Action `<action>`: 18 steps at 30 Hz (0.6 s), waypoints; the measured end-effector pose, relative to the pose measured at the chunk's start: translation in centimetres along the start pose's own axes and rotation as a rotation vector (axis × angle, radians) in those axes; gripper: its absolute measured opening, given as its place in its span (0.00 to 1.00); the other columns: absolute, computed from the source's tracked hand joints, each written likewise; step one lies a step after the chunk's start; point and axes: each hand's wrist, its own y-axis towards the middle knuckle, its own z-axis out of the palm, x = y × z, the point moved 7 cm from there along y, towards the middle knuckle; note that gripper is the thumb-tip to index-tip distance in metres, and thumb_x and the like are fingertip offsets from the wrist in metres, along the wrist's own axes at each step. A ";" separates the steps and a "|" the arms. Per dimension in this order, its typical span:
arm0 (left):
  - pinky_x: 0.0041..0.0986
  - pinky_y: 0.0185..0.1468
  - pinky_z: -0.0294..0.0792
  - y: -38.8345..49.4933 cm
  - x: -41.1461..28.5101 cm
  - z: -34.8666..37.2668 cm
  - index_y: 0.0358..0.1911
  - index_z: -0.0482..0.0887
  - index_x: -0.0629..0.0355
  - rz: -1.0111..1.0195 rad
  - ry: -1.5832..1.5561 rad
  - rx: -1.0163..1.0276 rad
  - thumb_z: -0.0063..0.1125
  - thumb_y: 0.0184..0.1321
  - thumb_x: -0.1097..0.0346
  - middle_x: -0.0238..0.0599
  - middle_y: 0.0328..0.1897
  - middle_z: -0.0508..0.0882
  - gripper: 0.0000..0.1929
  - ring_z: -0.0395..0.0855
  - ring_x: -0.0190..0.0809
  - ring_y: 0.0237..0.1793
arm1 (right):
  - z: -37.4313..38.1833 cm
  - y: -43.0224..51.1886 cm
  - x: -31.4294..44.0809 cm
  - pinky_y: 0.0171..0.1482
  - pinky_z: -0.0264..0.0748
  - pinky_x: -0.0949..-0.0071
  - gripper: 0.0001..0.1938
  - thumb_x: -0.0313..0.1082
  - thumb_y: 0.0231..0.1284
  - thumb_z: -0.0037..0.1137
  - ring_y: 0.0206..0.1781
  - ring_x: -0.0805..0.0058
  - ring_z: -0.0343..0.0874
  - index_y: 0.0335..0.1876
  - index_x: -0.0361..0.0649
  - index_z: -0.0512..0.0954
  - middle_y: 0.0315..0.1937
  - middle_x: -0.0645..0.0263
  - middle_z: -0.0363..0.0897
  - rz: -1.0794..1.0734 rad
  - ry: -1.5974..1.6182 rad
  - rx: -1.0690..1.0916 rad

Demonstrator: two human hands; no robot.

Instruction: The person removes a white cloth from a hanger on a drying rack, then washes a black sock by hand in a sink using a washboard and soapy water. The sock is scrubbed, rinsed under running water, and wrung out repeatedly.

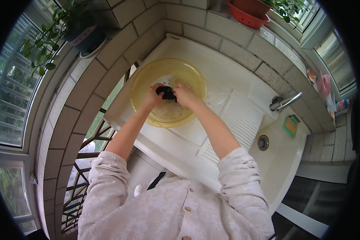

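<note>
A wet-looking black cloth (167, 92) is stretched between my two hands over a translucent yellow basin (141, 81). My left hand (153, 95) grips its left end, with the thumb lying across the fabric. On the other end, my right hand (183, 94) is closed with the fingers curled in. Soapy water (169, 111) with foam fills the bottom of the basin. What kind of garment or cloth it is cannot be told, since it is bunched up.
The basin stands on a white laundry sink (216, 81) with a ribbed washboard (243, 117). To the right are a metal faucet (285, 102), a drain (263, 142) and a green-and-yellow sponge (290, 126). Potted plants (84, 33) and a red pot (249, 13) line the tiled ledges.
</note>
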 end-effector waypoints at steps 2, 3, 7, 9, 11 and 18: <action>0.41 0.56 0.73 -0.5 1.3 2.0 0.67 0.72 0.36 0.058 0.385 0.205 0.61 0.54 0.68 0.46 0.64 0.70 0.33 0.71 0.53 0.62 | 1.8 -0.5 0.1 0.58 0.73 0.59 0.18 0.37 0.67 0.51 0.64 0.54 0.69 0.62 0.50 0.74 0.65 0.57 0.66 0.008 -0.221 0.088; 0.43 0.57 0.73 -0.6 1.7 2.3 0.69 0.69 0.37 0.088 0.504 0.201 0.61 0.53 0.69 0.47 0.66 0.69 0.36 0.71 0.55 0.63 | 2.9 -0.7 0.0 0.60 0.72 0.59 0.22 0.36 0.66 0.52 0.66 0.54 0.67 0.66 0.54 0.72 0.67 0.58 0.64 0.019 -0.316 0.176; 0.48 0.59 0.71 -0.8 2.9 4.2 0.74 0.58 0.42 0.065 0.727 0.311 0.62 0.50 0.72 0.49 0.69 0.65 0.44 0.67 0.61 0.65 | 3.9 -0.5 0.1 0.62 0.70 0.60 0.27 0.39 0.65 0.52 0.70 0.54 0.62 0.71 0.54 0.67 0.69 0.57 0.61 0.101 -0.492 0.100; 0.48 0.59 0.71 -0.5 2.7 4.7 0.73 0.58 0.48 0.057 0.695 0.363 0.62 0.50 0.71 0.50 0.69 0.64 0.44 0.66 0.62 0.65 | 4.2 -0.1 0.6 0.57 0.75 0.58 0.21 0.37 0.59 0.58 0.66 0.54 0.67 0.59 0.47 0.77 0.65 0.57 0.68 0.053 -0.468 0.106; 0.47 0.59 0.71 0.4 2.1 4.4 0.71 0.61 0.53 0.087 0.684 0.327 0.63 0.49 0.70 0.51 0.69 0.65 0.41 0.67 0.61 0.64 | 4.6 0.2 1.8 0.54 0.77 0.57 0.17 0.35 0.55 0.62 0.61 0.56 0.74 0.51 0.44 0.82 0.58 0.56 0.76 -0.134 -0.442 0.183; 0.32 0.26 0.80 1.6 2.1 1.6 0.53 0.75 0.59 -0.350 -0.273 0.463 0.55 0.53 0.73 0.42 0.40 0.81 0.21 0.87 0.42 0.29 | -3.3 0.3 -1.2 0.47 0.78 0.65 0.12 0.27 0.48 0.59 0.45 0.57 0.82 0.41 0.38 0.81 0.38 0.54 0.83 -0.030 0.435 -0.238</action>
